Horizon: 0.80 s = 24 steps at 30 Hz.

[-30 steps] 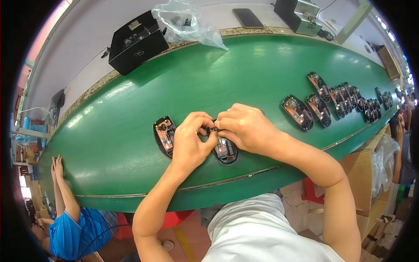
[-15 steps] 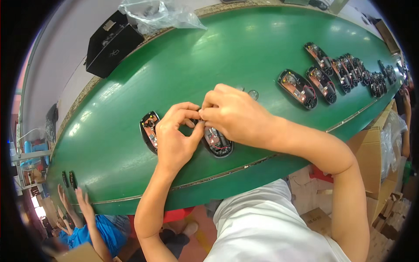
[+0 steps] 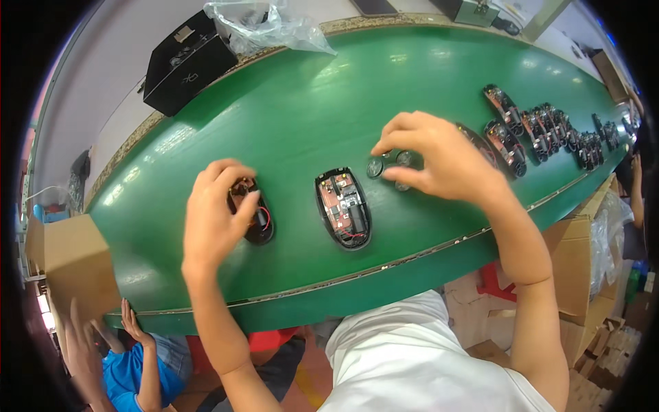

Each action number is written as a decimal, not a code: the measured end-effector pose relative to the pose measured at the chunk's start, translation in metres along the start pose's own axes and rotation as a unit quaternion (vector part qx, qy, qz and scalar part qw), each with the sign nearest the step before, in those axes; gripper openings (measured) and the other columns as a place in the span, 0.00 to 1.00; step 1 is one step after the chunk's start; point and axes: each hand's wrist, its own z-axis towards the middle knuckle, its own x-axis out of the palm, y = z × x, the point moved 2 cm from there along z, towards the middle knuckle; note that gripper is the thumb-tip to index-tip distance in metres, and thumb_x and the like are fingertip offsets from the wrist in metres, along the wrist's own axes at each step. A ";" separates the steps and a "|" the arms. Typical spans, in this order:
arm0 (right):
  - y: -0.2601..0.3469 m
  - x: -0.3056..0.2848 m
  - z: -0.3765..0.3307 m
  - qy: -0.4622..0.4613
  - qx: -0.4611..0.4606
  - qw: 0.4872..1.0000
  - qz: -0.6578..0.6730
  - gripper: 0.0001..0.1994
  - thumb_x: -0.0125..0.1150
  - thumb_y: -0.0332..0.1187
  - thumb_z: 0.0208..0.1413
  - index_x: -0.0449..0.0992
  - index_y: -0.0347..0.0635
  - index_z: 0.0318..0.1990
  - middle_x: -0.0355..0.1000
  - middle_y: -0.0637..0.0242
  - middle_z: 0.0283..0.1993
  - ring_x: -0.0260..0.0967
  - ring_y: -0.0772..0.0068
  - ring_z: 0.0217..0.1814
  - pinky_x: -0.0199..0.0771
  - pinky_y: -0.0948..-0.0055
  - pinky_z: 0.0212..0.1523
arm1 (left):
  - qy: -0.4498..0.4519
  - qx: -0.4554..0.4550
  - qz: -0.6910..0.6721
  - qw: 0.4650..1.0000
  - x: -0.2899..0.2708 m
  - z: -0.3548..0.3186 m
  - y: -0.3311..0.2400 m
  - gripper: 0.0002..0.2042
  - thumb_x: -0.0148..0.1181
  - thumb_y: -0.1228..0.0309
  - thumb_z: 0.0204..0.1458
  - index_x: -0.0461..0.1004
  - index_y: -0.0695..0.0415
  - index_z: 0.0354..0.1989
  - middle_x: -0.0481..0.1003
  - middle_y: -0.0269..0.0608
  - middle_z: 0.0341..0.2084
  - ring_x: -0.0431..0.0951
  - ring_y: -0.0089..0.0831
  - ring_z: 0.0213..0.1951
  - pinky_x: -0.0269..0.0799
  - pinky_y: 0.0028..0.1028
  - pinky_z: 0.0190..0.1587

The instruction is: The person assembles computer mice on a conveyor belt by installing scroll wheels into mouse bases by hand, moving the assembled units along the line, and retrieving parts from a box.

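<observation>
My left hand (image 3: 211, 213) curls around an opened computer mouse base (image 3: 259, 226), with thumb and fingers at its far end. The base is black, with a brown circuit board and a red wire; my fingers hide part of it. In front of me lies a second opened mouse base (image 3: 343, 209), its circuit board facing up, untouched by either hand. My right hand (image 3: 436, 154) is open above several small clear-rimmed wheels (image 3: 374, 167), thumb and forefinger spread apart around them.
Rows of opened mouse bases (image 3: 506, 147) lie to the right on the green table (image 3: 288, 130). A black box (image 3: 185, 69) and a clear plastic bag (image 3: 274, 27) are at the far edge. On the left, a co-worker's hands (image 3: 134, 323) are near a cardboard box (image 3: 79, 264).
Both hands have come off the middle mouse base and moved apart. My left hand has gone to the left base, which has shifted right; my right hand has moved over the wheels.
</observation>
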 end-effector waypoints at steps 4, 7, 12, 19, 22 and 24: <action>0.008 0.006 -0.001 0.009 -0.010 0.998 -0.059 0.16 0.75 0.31 0.46 0.82 0.44 0.44 0.74 0.65 0.48 0.69 0.56 0.52 0.72 0.61 0.53 | 0.061 -0.068 -0.031 0.995 -0.008 -0.001 0.014 0.12 0.65 0.78 0.48 0.77 0.62 0.42 0.77 0.43 0.45 0.78 0.39 0.46 0.75 0.34 0.45; 0.009 0.016 0.000 0.003 -0.041 0.995 -0.096 0.16 0.75 0.30 0.46 0.82 0.44 0.45 0.74 0.67 0.46 0.68 0.57 0.52 0.72 0.62 0.53 | 0.070 -0.076 -0.067 0.992 -0.006 -0.002 0.014 0.12 0.65 0.79 0.48 0.77 0.62 0.42 0.76 0.42 0.44 0.78 0.35 0.45 0.76 0.31 0.41; 0.009 0.019 0.006 -0.036 -0.029 0.999 -0.015 0.12 0.72 0.29 0.49 0.81 0.42 0.42 0.78 0.64 0.45 0.71 0.56 0.51 0.73 0.60 0.54 | 0.062 -0.094 -0.189 0.976 0.003 0.002 0.009 0.10 0.65 0.83 0.46 0.76 0.65 0.39 0.76 0.42 0.43 0.78 0.31 0.44 0.79 0.27 0.41; 0.027 0.022 0.029 -0.091 -0.055 0.986 0.130 0.14 0.70 0.23 0.50 0.80 0.38 0.46 0.78 0.58 0.46 0.79 0.58 0.40 0.79 0.65 0.43 | 0.045 -0.071 -0.219 0.972 0.018 0.004 0.002 0.09 0.67 0.82 0.46 0.76 0.67 0.37 0.75 0.43 0.41 0.79 0.31 0.40 0.81 0.27 0.41; 0.040 0.042 0.049 -0.068 -0.086 0.985 0.130 0.16 0.71 0.21 0.49 0.81 0.38 0.47 0.78 0.60 0.47 0.80 0.66 0.42 0.80 0.69 0.45 | 0.031 -0.082 -0.219 0.972 0.025 0.002 -0.006 0.10 0.69 0.81 0.46 0.77 0.66 0.37 0.75 0.43 0.40 0.78 0.31 0.39 0.80 0.28 0.39; 0.046 0.057 0.060 -0.051 -0.065 0.983 0.165 0.16 0.71 0.23 0.50 0.81 0.38 0.48 0.79 0.59 0.44 0.80 0.65 0.42 0.80 0.67 0.44 | 0.011 -0.075 -0.209 0.975 0.032 0.002 -0.003 0.11 0.70 0.79 0.46 0.77 0.65 0.37 0.75 0.41 0.38 0.78 0.29 0.37 0.78 0.28 0.36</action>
